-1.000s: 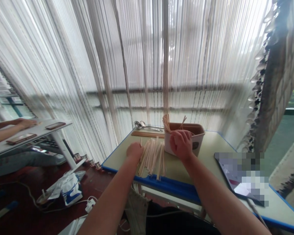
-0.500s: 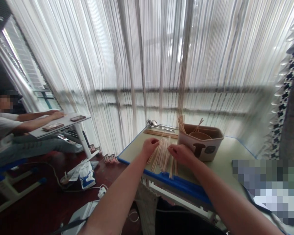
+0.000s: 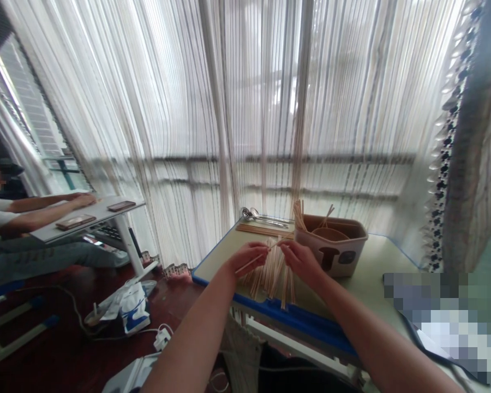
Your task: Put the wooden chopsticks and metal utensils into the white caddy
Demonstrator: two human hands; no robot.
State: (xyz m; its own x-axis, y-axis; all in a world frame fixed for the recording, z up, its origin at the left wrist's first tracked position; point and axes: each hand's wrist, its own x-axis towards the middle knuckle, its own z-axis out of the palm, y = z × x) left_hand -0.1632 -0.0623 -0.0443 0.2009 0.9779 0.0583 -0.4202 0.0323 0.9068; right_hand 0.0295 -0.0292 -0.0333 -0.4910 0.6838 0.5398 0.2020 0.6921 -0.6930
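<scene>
Above a loose heap of pale wooden chopsticks [image 3: 270,278] on the table, my left hand [image 3: 249,258] is closed around a thin chopstick [image 3: 273,245] that slants up to the right. The thumb and fingers of my right hand [image 3: 299,258] pinch near that stick's upper end. Just right of my right hand stands a beige bin [image 3: 336,252] with a brown mushroom-like print. Several chopsticks [image 3: 299,214] poke out at its left corner, and a round brown bowl [image 3: 329,234] sits inside it.
Behind my hands lie long brown chopsticks [image 3: 259,230] and metal ladles [image 3: 265,219]. The table has a blue edge [image 3: 294,317]. On the left, a person [image 3: 8,224] sits at a white desk [image 3: 102,210]. Bags [image 3: 135,311] and cables lie on the floor.
Both hands have risen slightly and come closer together over the heap. A chopstick now spans between them. The view has shifted a little.
</scene>
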